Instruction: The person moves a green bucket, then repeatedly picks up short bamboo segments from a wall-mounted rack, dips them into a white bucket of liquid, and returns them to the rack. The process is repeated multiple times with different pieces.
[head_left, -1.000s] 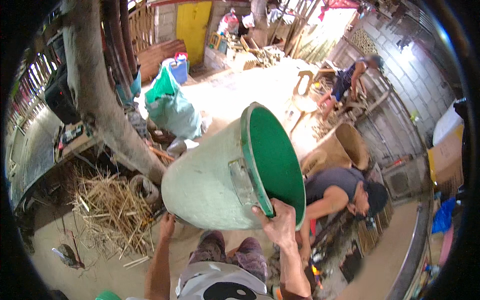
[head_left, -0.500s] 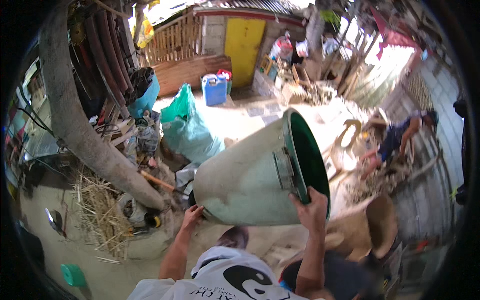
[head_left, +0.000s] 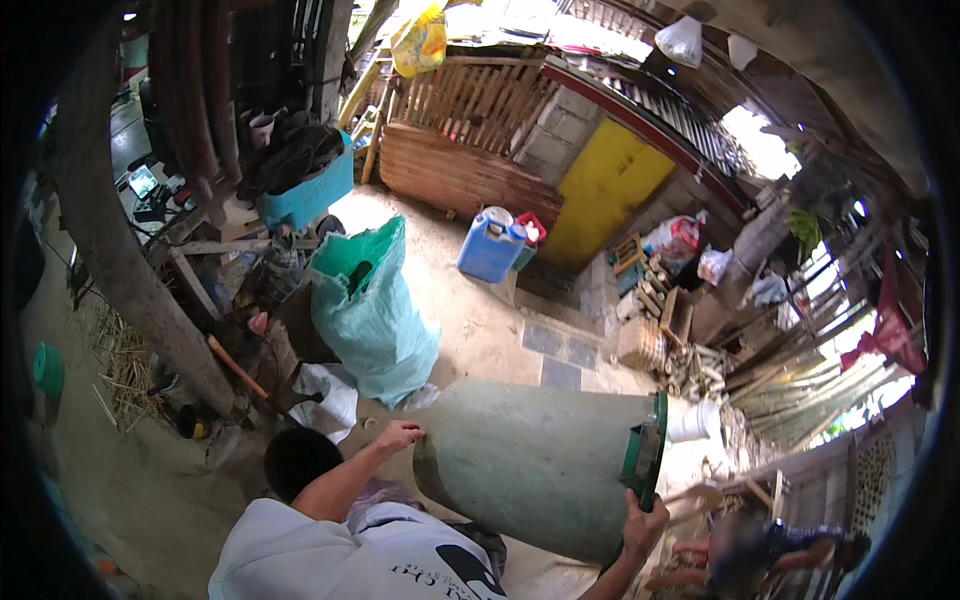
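A large grey-green plastic barrel [head_left: 530,460] lies tipped on its side in front of me, its rim to the right and its base to the left. My left hand [head_left: 400,436] grips the bottom edge of the barrel. At the other end my right hand [head_left: 645,520] is closed on the dark green rim, below a side handle [head_left: 636,455]. The barrel's mouth faces away, so its inside is hidden. Just beyond it stands a tall light-green woven sack [head_left: 375,330], open at the top. Close to my left forearm is a dark round shape [head_left: 300,462] I cannot make out.
A blue jerrycan [head_left: 492,247] stands near the yellow door [head_left: 612,195]. A slanting post [head_left: 140,270] rises at left, beside straw [head_left: 125,365]. Cut firewood [head_left: 695,370] is piled at right. Another person [head_left: 790,550] is low at the lower right. A white bucket [head_left: 692,420] sits past the barrel.
My view has turned to the right. The barrel's mouth has swung away, and the barrel sits lower in view. Both hands keep their hold on it.
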